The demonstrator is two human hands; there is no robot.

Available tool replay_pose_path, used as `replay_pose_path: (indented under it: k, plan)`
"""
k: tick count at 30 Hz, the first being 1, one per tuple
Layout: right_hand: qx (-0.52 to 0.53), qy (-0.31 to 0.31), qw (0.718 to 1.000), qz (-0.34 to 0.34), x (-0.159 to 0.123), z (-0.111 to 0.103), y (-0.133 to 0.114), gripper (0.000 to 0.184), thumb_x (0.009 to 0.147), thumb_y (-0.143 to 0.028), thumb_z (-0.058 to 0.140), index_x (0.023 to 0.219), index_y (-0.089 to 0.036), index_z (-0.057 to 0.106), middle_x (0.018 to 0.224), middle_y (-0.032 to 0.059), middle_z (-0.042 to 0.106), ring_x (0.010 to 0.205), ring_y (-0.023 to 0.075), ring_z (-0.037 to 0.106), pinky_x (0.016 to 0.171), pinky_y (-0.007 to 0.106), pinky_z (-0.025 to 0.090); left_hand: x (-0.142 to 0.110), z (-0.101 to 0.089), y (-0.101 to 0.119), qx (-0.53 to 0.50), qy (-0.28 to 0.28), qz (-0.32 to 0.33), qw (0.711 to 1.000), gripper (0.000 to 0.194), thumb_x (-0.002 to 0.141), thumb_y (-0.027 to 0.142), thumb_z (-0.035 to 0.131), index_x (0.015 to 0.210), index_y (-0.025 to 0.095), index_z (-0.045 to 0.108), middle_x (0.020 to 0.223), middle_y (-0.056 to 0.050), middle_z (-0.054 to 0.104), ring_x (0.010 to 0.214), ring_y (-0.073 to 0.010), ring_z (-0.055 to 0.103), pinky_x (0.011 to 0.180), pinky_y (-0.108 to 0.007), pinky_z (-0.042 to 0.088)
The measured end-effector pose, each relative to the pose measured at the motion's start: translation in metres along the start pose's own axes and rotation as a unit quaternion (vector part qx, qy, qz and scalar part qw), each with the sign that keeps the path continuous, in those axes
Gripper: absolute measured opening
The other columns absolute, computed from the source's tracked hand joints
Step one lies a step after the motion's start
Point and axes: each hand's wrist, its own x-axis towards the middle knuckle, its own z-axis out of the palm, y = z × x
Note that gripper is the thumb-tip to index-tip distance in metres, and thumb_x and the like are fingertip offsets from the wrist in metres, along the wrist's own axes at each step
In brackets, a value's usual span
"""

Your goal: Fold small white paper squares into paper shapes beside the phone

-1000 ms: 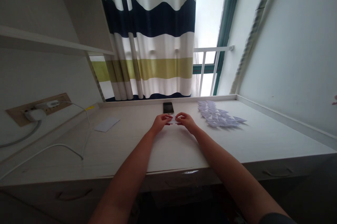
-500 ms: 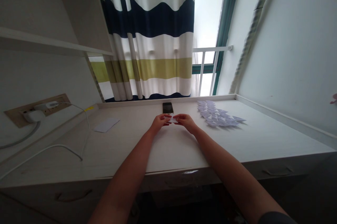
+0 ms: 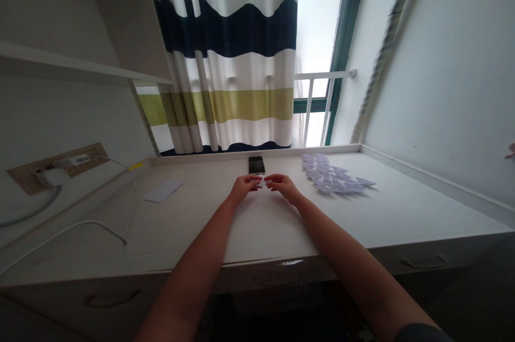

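Note:
A small piece of folded white paper (image 3: 260,183) is held above the middle of the white desk (image 3: 265,224). My left hand (image 3: 243,186) pinches it from the left side, fingers closed. From the right, the fingertips of my right hand (image 3: 280,186) are curled closed at the paper's other edge. The fingers cover most of the paper, so its exact shape is hidden. Just behind the hands lies a dark smartphone (image 3: 256,164). Right of them spreads a group of several folded white paper pieces (image 3: 332,176) with pointed ends.
Flat white paper sheets (image 3: 163,191) lie at the desk's left. A white charging cable (image 3: 100,225) runs across the left side from plugs at the wall socket (image 3: 60,166). A raised rim (image 3: 209,156) edges the desk's back, below a striped curtain (image 3: 241,74).
The fingers of my right hand have shifted slightly on the folded paper, and less of the paper shows between the hands. The other things lie as before.

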Motion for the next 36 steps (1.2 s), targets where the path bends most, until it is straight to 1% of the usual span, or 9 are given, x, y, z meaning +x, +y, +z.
replay_pose_path:
  k: [3,7,10,13,18,22,29,33,36]
  plan:
    - [-0.017,0.011,1.000,-0.010,0.0009,-0.0005,-0.0001,0.021,0.057,-0.023,0.066,0.077,-0.016,0.067,0.067,0.0018,0.063,0.062,0.0104,0.054,0.060,0.025,0.042,0.0003,-0.0002,0.0005,0.002,0.003,0.000,1.000,0.033,0.052,0.031,0.074,0.078,0.013,0.066,0.081,-0.007,0.067,0.065,-0.0149,0.062,0.071,-0.031,0.047]
    - [-0.021,0.020,1.000,-0.001,-0.0002,-0.0006,-0.0018,0.023,0.056,-0.024,0.066,0.077,-0.016,0.067,0.068,0.0023,0.064,0.063,0.0106,0.053,0.061,0.026,0.042,0.0004,-0.0008,0.0012,0.007,0.002,0.001,1.000,0.034,0.052,0.033,0.073,0.079,0.013,0.066,0.081,-0.007,0.067,0.065,-0.0152,0.062,0.070,-0.031,0.047]
    - [-0.012,0.023,1.000,0.007,-0.0015,-0.0008,-0.0032,0.023,0.057,-0.025,0.066,0.078,-0.016,0.068,0.068,0.0020,0.064,0.062,0.0103,0.053,0.062,0.026,0.042,0.0002,-0.0014,0.0014,0.010,0.003,0.005,1.000,0.034,0.052,0.033,0.073,0.079,0.013,0.066,0.080,-0.007,0.066,0.065,-0.0155,0.063,0.069,-0.031,0.047]
    - [0.002,0.026,1.000,-0.003,-0.0013,-0.0005,-0.0037,0.024,0.056,-0.026,0.067,0.078,-0.015,0.068,0.067,0.0022,0.064,0.061,0.0103,0.053,0.065,0.028,0.043,0.0004,-0.0017,0.0014,0.013,0.003,0.005,1.000,0.034,0.053,0.033,0.073,0.080,0.013,0.066,0.080,-0.007,0.066,0.066,-0.0157,0.063,0.069,-0.030,0.047]
    - [0.006,0.050,0.999,-0.005,0.0001,-0.0002,-0.0037,0.027,0.053,-0.025,0.070,0.077,-0.012,0.069,0.065,0.0033,0.065,0.060,0.0111,0.053,0.068,0.031,0.043,0.0009,-0.0022,0.0009,0.009,0.003,0.001,1.000,0.034,0.054,0.033,0.072,0.081,0.013,0.066,0.079,-0.007,0.066,0.066,-0.0158,0.063,0.069,-0.031,0.047]
    - [0.014,0.065,0.998,-0.002,-0.0005,-0.0007,-0.0054,0.027,0.053,-0.025,0.070,0.077,-0.012,0.069,0.064,0.0031,0.065,0.060,0.0115,0.054,0.070,0.032,0.044,0.0006,-0.0030,0.0008,0.010,0.018,0.010,1.000,0.032,0.054,0.031,0.072,0.079,0.014,0.066,0.076,-0.005,0.066,0.067,-0.0148,0.061,0.069,-0.030,0.047]
    - [0.051,0.068,0.996,0.006,0.0009,-0.0027,-0.0039,0.027,0.052,-0.023,0.072,0.076,-0.013,0.069,0.066,0.0031,0.065,0.062,0.0115,0.056,0.073,0.031,0.045,0.0017,-0.0054,0.0022,0.007,0.016,0.008,1.000,0.036,0.054,0.030,0.073,0.085,0.013,0.066,0.079,-0.007,0.067,0.072,-0.0160,0.062,0.073,-0.031,0.046]
    - [0.067,0.072,0.995,0.016,0.0024,-0.0046,-0.0023,0.023,0.052,-0.021,0.072,0.074,-0.013,0.069,0.066,0.0034,0.066,0.063,0.0117,0.057,0.074,0.031,0.045,0.0000,-0.0059,0.0040,0.009,0.015,0.006,1.000,0.037,0.055,0.030,0.072,0.087,0.013,0.066,0.077,-0.007,0.067,0.072,-0.0167,0.063,0.073,-0.031,0.046]
    - [0.064,0.068,0.995,0.015,0.0024,-0.0054,-0.0022,0.024,0.052,-0.020,0.071,0.074,-0.013,0.069,0.066,0.0034,0.066,0.063,0.0119,0.057,0.074,0.032,0.045,-0.0022,-0.0053,0.0056,0.025,0.011,0.015,0.999,0.037,0.056,0.028,0.071,0.089,0.013,0.065,0.077,-0.006,0.068,0.074,-0.0172,0.063,0.071,-0.031,0.047]
